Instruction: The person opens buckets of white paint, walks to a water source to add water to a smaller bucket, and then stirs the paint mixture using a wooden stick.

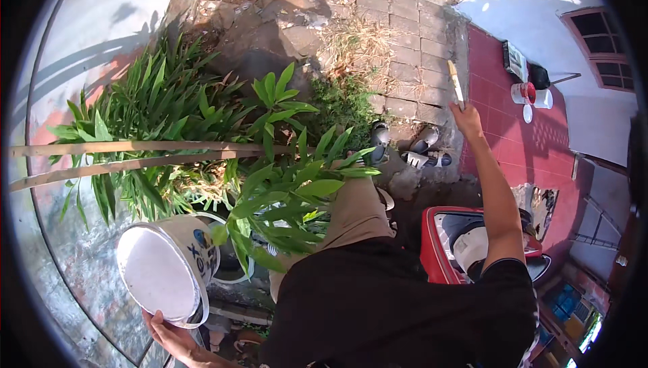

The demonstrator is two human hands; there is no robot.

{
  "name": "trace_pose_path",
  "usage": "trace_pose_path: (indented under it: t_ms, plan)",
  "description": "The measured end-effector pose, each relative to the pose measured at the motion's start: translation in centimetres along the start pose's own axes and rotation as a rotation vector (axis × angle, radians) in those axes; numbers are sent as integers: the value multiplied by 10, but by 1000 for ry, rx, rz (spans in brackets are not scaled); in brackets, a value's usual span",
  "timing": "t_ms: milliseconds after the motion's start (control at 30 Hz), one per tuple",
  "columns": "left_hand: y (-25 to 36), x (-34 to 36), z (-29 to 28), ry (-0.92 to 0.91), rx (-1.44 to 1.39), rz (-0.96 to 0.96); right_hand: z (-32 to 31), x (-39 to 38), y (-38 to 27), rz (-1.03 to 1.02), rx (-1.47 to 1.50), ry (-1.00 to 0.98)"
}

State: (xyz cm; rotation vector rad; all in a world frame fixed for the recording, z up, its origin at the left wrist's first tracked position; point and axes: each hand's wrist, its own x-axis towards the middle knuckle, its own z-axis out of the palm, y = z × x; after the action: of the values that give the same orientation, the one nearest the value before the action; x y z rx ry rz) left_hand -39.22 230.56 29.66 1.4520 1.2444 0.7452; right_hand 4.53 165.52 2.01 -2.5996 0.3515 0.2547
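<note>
My left hand [177,342] is closed on a white plastic bucket [202,250] at the lower left, with fingers against its near rim. The bucket's round face is plain white; I cannot tell whether that is a lid or its contents. Dark printing marks its side. Out at the right, my right arm reaches forward over the edge of the red tiles. My right hand [467,119] grips a slim stick-like tool [457,84], tan at the far end and whitish nearer the fingers. Its exact kind is too small to make out.
Leafy green plants [283,192] crowd my left leg, with two wooden poles [135,154] across them. A red motorcycle [432,243] stands close on my right. Small pails [523,93] sit on the red tiled floor [496,121]. Sandals [425,140] lie ahead on paving.
</note>
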Motion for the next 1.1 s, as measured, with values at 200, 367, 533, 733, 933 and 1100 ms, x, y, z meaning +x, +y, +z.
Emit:
trace_pose_path:
  t_ms: [200,367,533,733,933,1100]
  plan:
    - [31,44,52,-402,106,-19,-9,-34,205,348,-85,-100]
    - [62,-17,282,-519,66,31,-33,-156,299,595,-48,-44]
    - [63,-41,414,-819,-8,8,-49,-225,313,760,115,-35]
    - [82,-104,518,-936,-46,89,-48,-267,321,872,176,-33]
    - [92,-160,597,-1004,10,131,-51,-267,324,922,288,30]
    - [65,-189,672,-1104,59,205,-77,-231,332,993,368,118]
